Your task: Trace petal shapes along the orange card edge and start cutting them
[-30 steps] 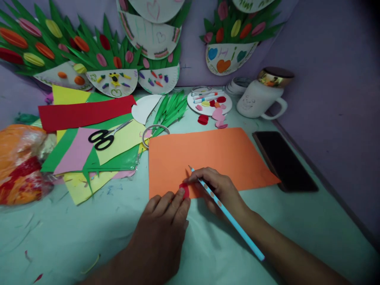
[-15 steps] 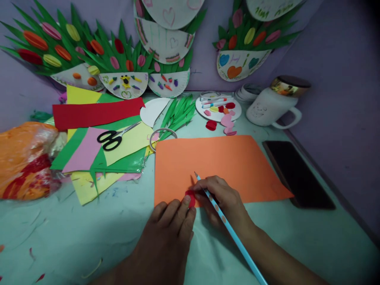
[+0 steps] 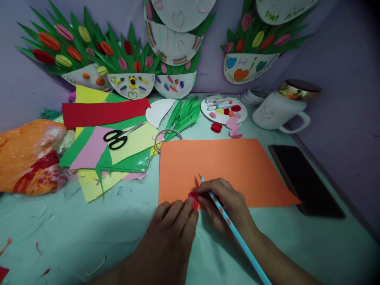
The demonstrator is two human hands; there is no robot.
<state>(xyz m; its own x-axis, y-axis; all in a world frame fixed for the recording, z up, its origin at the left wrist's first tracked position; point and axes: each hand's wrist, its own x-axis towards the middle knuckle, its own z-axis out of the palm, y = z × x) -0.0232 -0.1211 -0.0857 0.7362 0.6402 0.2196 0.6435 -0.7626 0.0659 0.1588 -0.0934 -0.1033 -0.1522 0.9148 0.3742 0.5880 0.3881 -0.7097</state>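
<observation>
My right hand (image 3: 228, 200) is closed round a light blue pencil (image 3: 231, 225) with brown spots. Its dark tip points away from me over the orange paper sheet (image 3: 219, 162). My left hand (image 3: 172, 227) has its fingers together at the sheet's near edge. Its fingertips hold down a small red oval paper piece (image 3: 194, 201), partly covered by both hands. Whether my right fingertips also touch the red piece, I cannot tell.
Black-handled scissors (image 3: 117, 138) lie on coloured papers at left, beside an orange plastic-wrapped bundle (image 3: 29, 154). Behind the sheet are green paper leaves (image 3: 184, 114), a tape roll and a paper plate (image 3: 208, 111) with markers. A lidded mug (image 3: 270, 111) and a dark phone (image 3: 305, 178) stand right.
The view has shifted a little, so the whole scene sits further right in the picture. Both hands, the pencil and the red piece keep nearly the same places on the orange sheet.
</observation>
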